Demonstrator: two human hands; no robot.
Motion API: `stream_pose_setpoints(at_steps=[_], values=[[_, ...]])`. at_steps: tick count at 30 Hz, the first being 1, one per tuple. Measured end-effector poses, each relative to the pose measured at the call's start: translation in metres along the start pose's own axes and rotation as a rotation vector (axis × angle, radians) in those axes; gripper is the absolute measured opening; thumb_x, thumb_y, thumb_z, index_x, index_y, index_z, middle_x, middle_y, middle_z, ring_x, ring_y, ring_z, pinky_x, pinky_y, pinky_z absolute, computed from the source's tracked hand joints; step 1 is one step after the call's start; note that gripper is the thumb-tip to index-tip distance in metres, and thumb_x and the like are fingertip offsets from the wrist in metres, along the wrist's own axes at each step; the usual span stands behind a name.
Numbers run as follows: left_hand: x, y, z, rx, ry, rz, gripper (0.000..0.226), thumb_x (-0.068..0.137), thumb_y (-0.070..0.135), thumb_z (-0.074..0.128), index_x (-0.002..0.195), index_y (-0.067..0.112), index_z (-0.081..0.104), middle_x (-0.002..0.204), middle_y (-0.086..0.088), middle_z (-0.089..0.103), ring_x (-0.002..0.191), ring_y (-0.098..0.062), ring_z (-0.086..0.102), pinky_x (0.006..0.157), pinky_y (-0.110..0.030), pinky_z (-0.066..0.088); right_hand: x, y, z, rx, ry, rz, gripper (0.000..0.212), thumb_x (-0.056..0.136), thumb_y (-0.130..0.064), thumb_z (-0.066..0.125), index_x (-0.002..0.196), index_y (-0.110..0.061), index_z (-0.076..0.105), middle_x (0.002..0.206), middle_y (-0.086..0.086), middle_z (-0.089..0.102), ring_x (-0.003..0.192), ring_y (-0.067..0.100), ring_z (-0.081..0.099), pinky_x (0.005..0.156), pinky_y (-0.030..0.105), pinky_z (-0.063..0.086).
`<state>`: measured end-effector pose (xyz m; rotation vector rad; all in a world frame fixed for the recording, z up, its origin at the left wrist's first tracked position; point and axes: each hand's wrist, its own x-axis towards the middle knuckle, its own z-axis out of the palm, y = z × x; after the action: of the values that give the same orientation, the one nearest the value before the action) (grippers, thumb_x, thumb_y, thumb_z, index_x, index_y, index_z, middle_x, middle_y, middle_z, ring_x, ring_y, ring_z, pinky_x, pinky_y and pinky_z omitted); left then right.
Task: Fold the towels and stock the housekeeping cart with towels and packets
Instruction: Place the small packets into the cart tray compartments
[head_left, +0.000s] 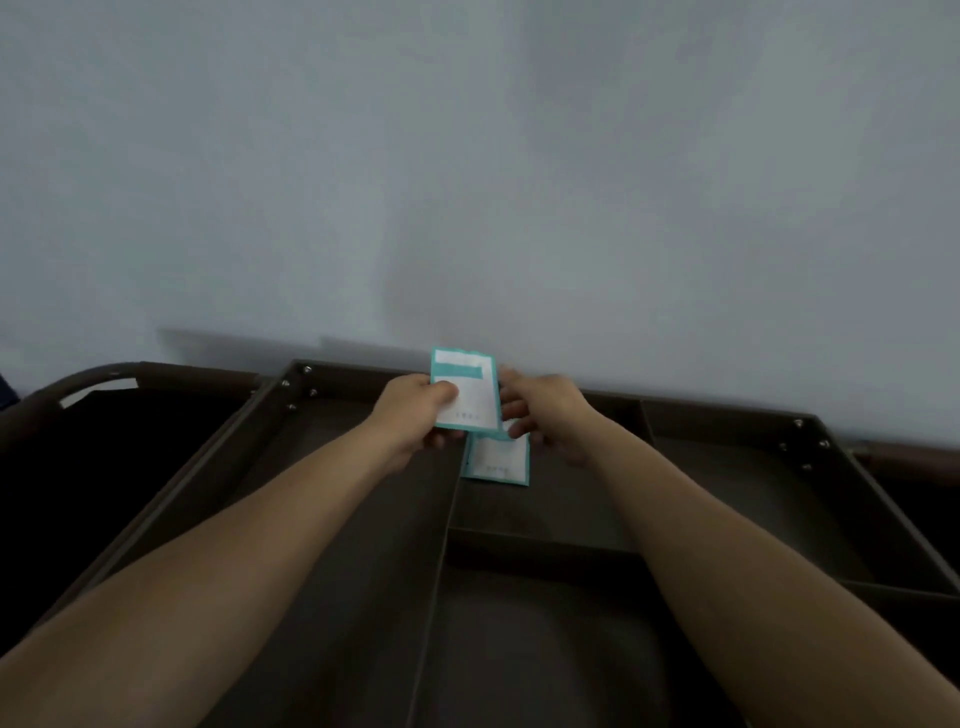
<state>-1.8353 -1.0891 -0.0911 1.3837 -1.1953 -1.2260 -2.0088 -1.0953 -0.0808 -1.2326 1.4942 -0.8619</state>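
Observation:
My left hand (415, 415) grips a white packet with a teal border (467, 384), held upright above the dark brown housekeeping cart tray (322, 499). My right hand (545, 415) is just to the right of that packet, fingers curled beside its edge and over a second, similar packet (496, 460). This lower packet lies in the middle far compartment, next to the divider wall (447, 519). Whether the right fingers touch either packet is hidden. No towels are in view.
The cart top is split into several compartments by thin walls, with a near middle section (530, 649) and a right section (737, 509). A curved handle (78, 384) rises at the far left. A pale wall (467, 182) stands directly behind the cart.

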Motion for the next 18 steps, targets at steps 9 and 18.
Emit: stream_pose_setpoints(at_steps=[9, 18], values=[[-0.003, -0.004, 0.025, 0.15, -0.102, -0.045, 0.013, 0.094, 0.019, 0.057, 0.088, 0.011, 0.065, 0.072, -0.006, 0.07, 0.045, -0.016, 0.063, 0.041, -0.023, 0.039, -0.009, 0.014, -0.016, 0.032, 0.054, 0.019, 0.022, 0.09, -0.022, 0.072, 0.096, -0.001, 0.069, 0.079, 0.007, 0.067, 0.038, 0.003, 0.052, 0.035, 0.016, 0.034], [0.006, -0.016, -0.012, 0.236, 0.043, -0.031, 0.012, 0.092, 0.022, 0.058, 0.094, 0.011, 0.062, 0.073, -0.002, 0.075, 0.048, -0.013, 0.059, 0.043, -0.023, 0.037, 0.026, 0.069, -0.038, -0.262, 0.202, 0.21, 0.03, 0.084, -0.023, 0.079, 0.093, 0.0, 0.063, 0.088, 0.011, 0.063, 0.06, 0.015, 0.058, 0.049, 0.022, 0.044]])
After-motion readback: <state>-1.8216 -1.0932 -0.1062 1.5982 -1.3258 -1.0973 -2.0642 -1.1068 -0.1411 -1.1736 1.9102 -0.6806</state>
